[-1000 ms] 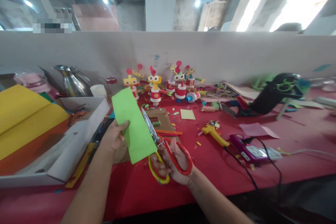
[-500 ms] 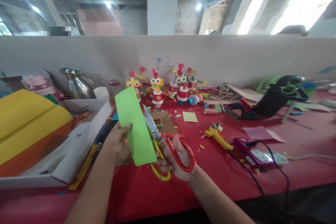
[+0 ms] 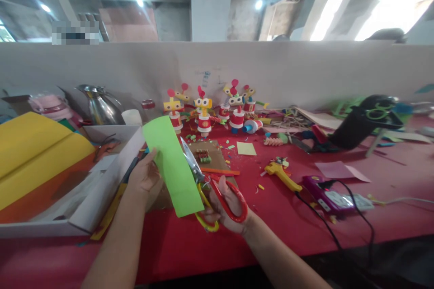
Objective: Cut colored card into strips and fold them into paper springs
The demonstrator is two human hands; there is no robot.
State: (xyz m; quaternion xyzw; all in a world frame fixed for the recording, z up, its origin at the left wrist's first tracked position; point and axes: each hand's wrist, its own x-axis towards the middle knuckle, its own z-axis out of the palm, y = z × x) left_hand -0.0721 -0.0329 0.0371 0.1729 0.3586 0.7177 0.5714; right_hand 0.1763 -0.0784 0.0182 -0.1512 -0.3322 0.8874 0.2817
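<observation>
A strip of light green paper (image 3: 172, 167) is held up by my left hand (image 3: 146, 172), which pinches its left edge. My right hand (image 3: 228, 205) has its fingers through the handles of a pair of scissors (image 3: 193, 165), one handle red and the other yellow. The blades point up and away, lying along the right edge of the green paper. Beyond them, on a piece of brown cardboard (image 3: 217, 156), lie small striped folded paper springs (image 3: 204, 156) and an orange strip (image 3: 220, 171).
Several small paper robot figures (image 3: 204, 122) stand at the back. A white box (image 3: 79, 219) with coloured sheets is at left. A yellow glue gun (image 3: 283, 176), purple power strip (image 3: 325, 196) with cords and black bin (image 3: 352, 128) are at right.
My left hand and the green paper have shifted slightly left. The scissors have moved a little left too, with the blades closer together.
</observation>
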